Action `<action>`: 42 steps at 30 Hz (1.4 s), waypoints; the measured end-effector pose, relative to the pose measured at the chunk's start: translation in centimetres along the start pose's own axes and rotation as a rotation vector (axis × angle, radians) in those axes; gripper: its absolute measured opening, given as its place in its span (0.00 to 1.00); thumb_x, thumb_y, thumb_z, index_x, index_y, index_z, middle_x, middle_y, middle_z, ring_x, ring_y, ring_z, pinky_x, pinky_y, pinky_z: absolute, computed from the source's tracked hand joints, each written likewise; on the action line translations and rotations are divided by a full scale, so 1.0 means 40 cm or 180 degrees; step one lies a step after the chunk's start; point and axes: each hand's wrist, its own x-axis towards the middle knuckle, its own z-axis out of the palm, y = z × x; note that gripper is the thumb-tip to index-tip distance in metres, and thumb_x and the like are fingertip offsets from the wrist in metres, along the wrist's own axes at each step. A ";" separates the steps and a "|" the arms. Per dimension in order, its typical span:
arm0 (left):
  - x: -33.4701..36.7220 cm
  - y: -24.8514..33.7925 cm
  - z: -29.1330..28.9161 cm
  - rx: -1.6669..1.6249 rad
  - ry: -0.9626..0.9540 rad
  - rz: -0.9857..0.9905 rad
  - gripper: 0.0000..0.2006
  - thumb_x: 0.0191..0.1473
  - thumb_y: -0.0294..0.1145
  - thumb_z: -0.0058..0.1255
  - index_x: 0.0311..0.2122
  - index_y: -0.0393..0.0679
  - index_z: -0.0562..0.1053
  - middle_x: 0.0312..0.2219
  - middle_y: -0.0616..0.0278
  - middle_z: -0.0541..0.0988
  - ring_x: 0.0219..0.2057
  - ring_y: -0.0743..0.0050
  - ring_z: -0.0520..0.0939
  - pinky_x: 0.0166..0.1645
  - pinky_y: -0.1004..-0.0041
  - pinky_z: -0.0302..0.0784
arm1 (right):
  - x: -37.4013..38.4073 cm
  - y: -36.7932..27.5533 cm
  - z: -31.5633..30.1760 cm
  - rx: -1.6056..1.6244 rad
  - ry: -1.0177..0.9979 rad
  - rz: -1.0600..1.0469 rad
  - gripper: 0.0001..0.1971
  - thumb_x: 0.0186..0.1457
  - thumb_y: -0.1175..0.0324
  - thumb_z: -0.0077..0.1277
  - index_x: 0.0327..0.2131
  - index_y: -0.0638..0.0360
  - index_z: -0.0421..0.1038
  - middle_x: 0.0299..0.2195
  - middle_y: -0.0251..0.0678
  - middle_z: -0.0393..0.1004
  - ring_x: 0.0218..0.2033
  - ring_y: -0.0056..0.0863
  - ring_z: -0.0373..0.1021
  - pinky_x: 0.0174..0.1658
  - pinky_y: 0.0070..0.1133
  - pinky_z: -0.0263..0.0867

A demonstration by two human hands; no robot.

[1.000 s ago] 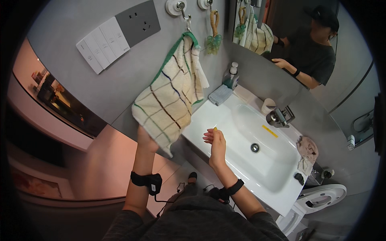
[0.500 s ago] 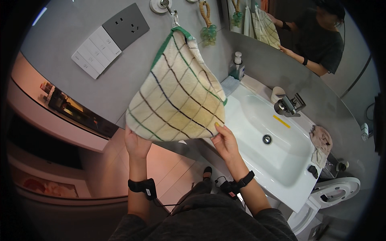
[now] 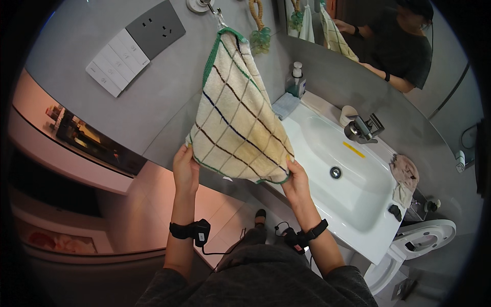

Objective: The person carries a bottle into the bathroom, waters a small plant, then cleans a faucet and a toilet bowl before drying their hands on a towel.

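Note:
A cream checked towel (image 3: 238,117) with a green edge hangs by its top corner from a clip (image 3: 220,19) on a metal wall hook (image 3: 207,5). Its lower part is drawn out between my hands. My left hand (image 3: 185,169) pinches the lower left edge, thumb at the front, with some fingers hidden behind the cloth. At the lower right corner my right hand (image 3: 297,179) grips the towel, its thumb also showing on the front. Both forearms come up from below with black straps round the wrists.
Right of the towel is a white washbasin (image 3: 353,204) with a grey faucet (image 3: 363,129), a soap bottle (image 3: 295,82) and a crumpled pinkish cloth (image 3: 404,174). A toilet (image 3: 429,235) stands beyond. Wall switches (image 3: 117,62) and a beaded ring (image 3: 260,38) are nearby; a mirror (image 3: 368,41) reflects me.
The towel has gone from a rounded, bulging shape to a narrower, flatter hang. My left hand has shifted right and up to its side edge; my right hand has moved slightly right.

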 end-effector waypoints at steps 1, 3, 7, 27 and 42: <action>-0.002 0.002 0.013 -0.0053 0.0157 0.0055 0.14 0.62 0.31 0.37 0.47 0.34 0.66 0.42 0.59 0.74 0.43 0.75 0.74 0.49 0.73 0.68 | 0.000 -0.008 0.000 0.0082 0.0076 -0.0028 0.20 0.58 0.70 0.45 0.51 0.71 0.60 0.50 0.44 0.67 0.51 0.33 0.66 0.55 0.28 0.62; -0.001 0.002 0.018 -0.0101 0.0304 0.0110 0.14 0.62 0.32 0.37 0.47 0.34 0.67 0.41 0.60 0.75 0.42 0.77 0.75 0.47 0.74 0.68 | 0.004 -0.017 0.002 0.0171 0.0151 -0.0064 0.20 0.58 0.69 0.45 0.51 0.71 0.59 0.50 0.43 0.67 0.50 0.32 0.66 0.55 0.27 0.62; 0.009 -0.018 0.005 0.0398 0.0544 0.0110 0.14 0.63 0.33 0.35 0.46 0.34 0.68 0.39 0.59 0.75 0.39 0.76 0.76 0.45 0.75 0.70 | 0.004 -0.023 0.013 0.0128 0.0133 -0.0169 0.20 0.59 0.68 0.44 0.52 0.70 0.59 0.50 0.43 0.67 0.50 0.30 0.66 0.55 0.27 0.61; 0.060 -0.139 0.033 0.3778 -0.1073 0.0093 0.27 0.58 0.43 0.45 0.53 0.30 0.64 0.48 0.47 0.73 0.50 0.62 0.74 0.55 0.69 0.66 | 0.028 -0.058 -0.070 -0.1865 0.0492 -0.0075 0.18 0.55 0.68 0.50 0.46 0.70 0.64 0.45 0.41 0.70 0.45 0.26 0.67 0.51 0.23 0.61; 0.069 -0.171 0.258 0.1396 -0.1798 -0.0587 0.16 0.59 0.34 0.42 0.20 0.38 0.67 0.19 0.57 0.73 0.29 0.71 0.76 0.40 0.72 0.69 | -0.120 -0.125 -0.097 -0.4768 0.1575 -0.1951 0.06 0.40 0.78 0.52 0.26 0.63 0.67 0.21 0.37 0.68 0.23 0.30 0.66 0.30 0.25 0.63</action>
